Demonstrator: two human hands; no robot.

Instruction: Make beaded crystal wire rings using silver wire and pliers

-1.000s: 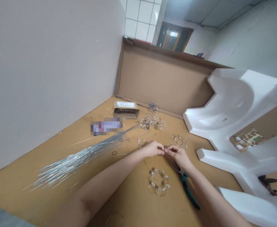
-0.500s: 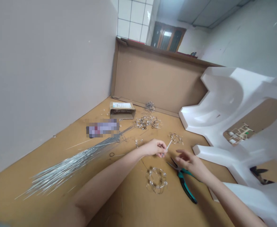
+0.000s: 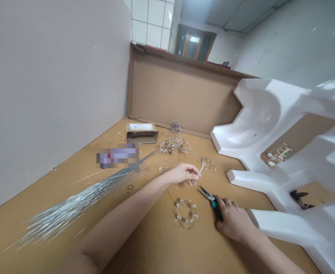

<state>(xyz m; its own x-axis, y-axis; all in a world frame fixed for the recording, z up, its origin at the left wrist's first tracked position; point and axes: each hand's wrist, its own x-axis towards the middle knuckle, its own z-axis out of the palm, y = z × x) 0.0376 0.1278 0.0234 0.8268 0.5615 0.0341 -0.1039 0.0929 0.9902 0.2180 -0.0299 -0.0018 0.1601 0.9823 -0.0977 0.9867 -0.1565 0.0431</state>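
Note:
My left hand [image 3: 183, 174] pinches a short thin white piece [image 3: 201, 169] between thumb and fingertips, above the tabletop. My right hand [image 3: 234, 220] closes over the green handles of a pair of needle-nose pliers [image 3: 210, 196], whose steel jaws point up and left toward my left hand. Just below my left hand lies a ring of wire strung with crystal beads [image 3: 185, 214]. Part of the pliers' handles is hidden under my right fingers.
A long bundle of silver wires [image 3: 70, 205] lies under my left forearm. Beaded wire clusters [image 3: 170, 145] sit near a small cardboard box [image 3: 141, 133] and a blurred package [image 3: 117, 155]. White moulded foam packing [image 3: 258, 121] rises on the right; a cardboard sheet [image 3: 181, 91] and wall border the table.
My right hand has come down from above the pliers and closed on their handles, and the pliers have shifted. My left hand still holds the white piece. The view has drifted slightly.

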